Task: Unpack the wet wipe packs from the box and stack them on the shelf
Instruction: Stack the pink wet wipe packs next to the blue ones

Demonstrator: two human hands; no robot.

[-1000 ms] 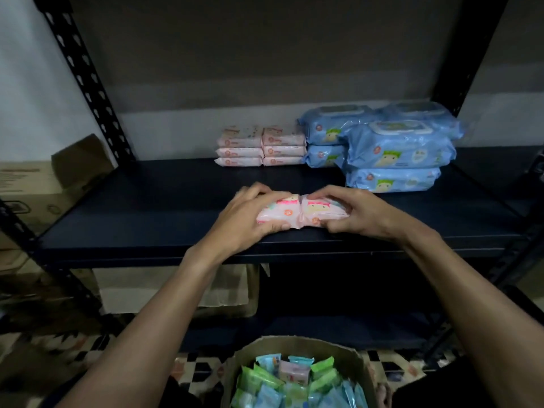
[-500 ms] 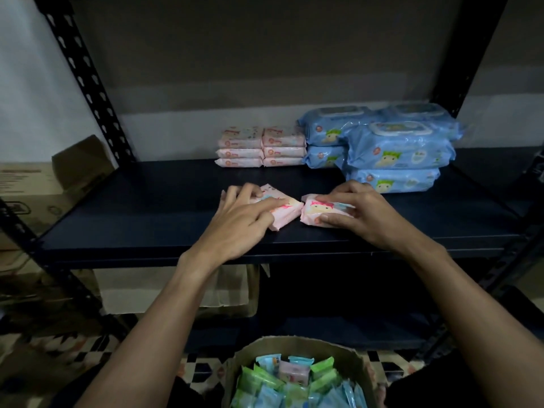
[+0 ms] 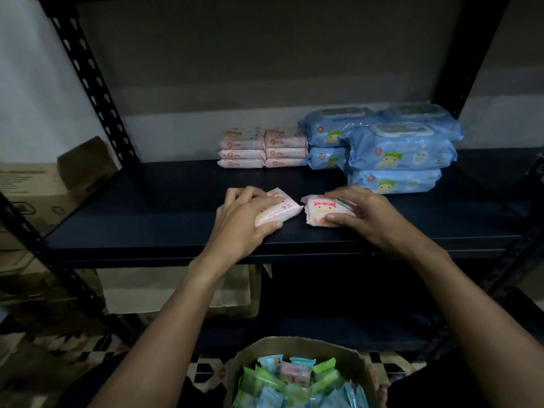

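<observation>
dark navy shelf point(image 3: 147, 219). front pink packs point(image 3: 322, 212) on it bear a red-capped cartoon face; blue packs point(image 3: 397, 148) at its back show green-haired faces. brown box point(image 3: 294, 344) below it holds green, blue, pink sachets point(image 3: 266, 378).

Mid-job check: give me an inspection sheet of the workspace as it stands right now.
Surface: dark shelf, with stock at the back and two packs near the front edge.
Job's things: left pink pack and right pink pack have their corners close together. Pink stack and blue packs sit at the back. Open box below holds green, blue and pink packs.
Clutter: cardboard carton left of the rack, and another under the shelf.
Grips: left hand holds the left pink pack. Right hand holds the right pink pack.
Cables: nothing seen.
Surroundings: plain wall and patterned floor.
</observation>
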